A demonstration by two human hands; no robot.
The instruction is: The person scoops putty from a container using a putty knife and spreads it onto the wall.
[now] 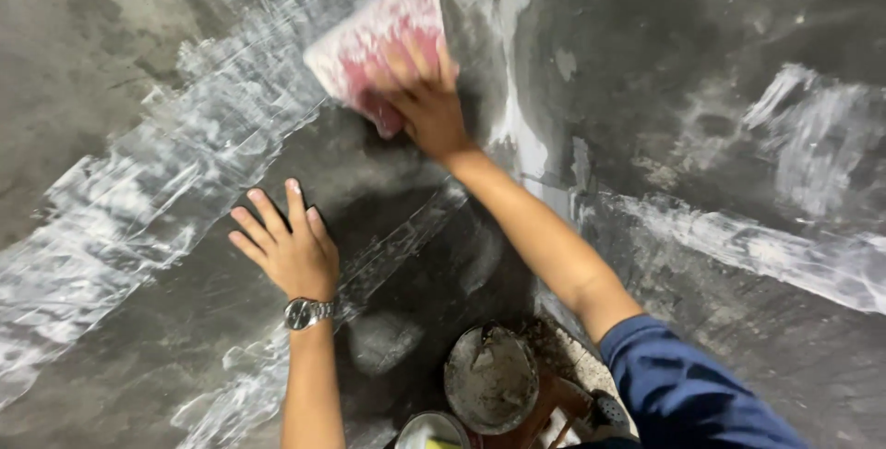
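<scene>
While bracing the left hand (291,251) flat, fingers spread, on the grey wall (111,89), pressing a pink sponge float (374,43) upper centre, under the right hand's (420,103) splayed fingertips (406,57).

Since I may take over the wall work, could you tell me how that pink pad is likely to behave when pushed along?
The pink pad probably stays flat and fairly stiff: its edges look straight under the right hand. It likely slides easily, judging by the white smears on the wall. It seems light, since fingertips alone press it.
</scene>
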